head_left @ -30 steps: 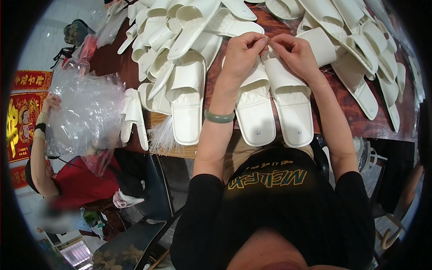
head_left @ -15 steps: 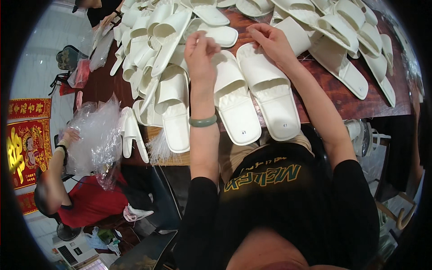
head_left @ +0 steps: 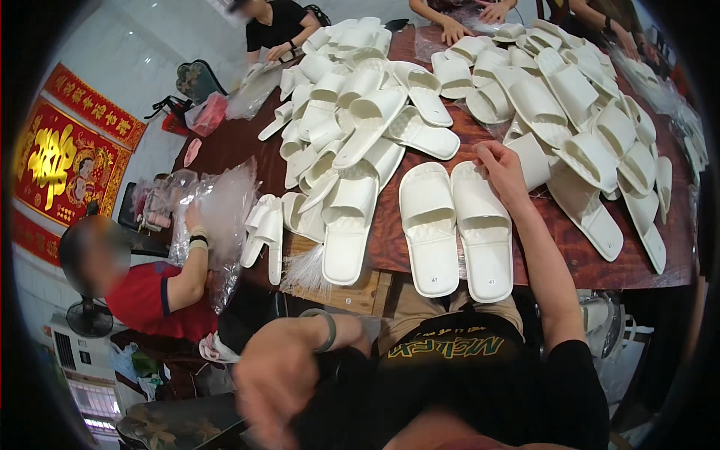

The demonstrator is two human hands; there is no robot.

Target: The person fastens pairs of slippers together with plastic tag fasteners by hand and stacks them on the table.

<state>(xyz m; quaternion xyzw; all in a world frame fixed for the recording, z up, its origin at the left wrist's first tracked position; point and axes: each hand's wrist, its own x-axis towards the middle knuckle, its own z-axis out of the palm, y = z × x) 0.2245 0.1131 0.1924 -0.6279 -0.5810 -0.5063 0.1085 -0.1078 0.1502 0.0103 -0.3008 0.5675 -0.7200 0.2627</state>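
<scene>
While curling right hand (head_left: 504,174) at white slipper pair (head_left: 472,232), cannot tell grip, nor blurred left hand's (head_left: 276,371), left of pair.

A white slipper (head_left: 431,259) and a matching one (head_left: 486,264) lie side by side, soles down, broad straps arched upward. Their rounded heels, each bearing a small dark mark, reach the reddish-brown table's (head_left: 386,234) near edge.

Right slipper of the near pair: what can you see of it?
The right slipper is white and smooth-looking, with a broad strap, open toe and small dark mark near its rounded heel. It lies sole down, toe facing away, heel seemingly jutting past the table edge. Its mate lies alongside, close or touching. The right hand is at its toe's right side; contact is unclear.
</scene>
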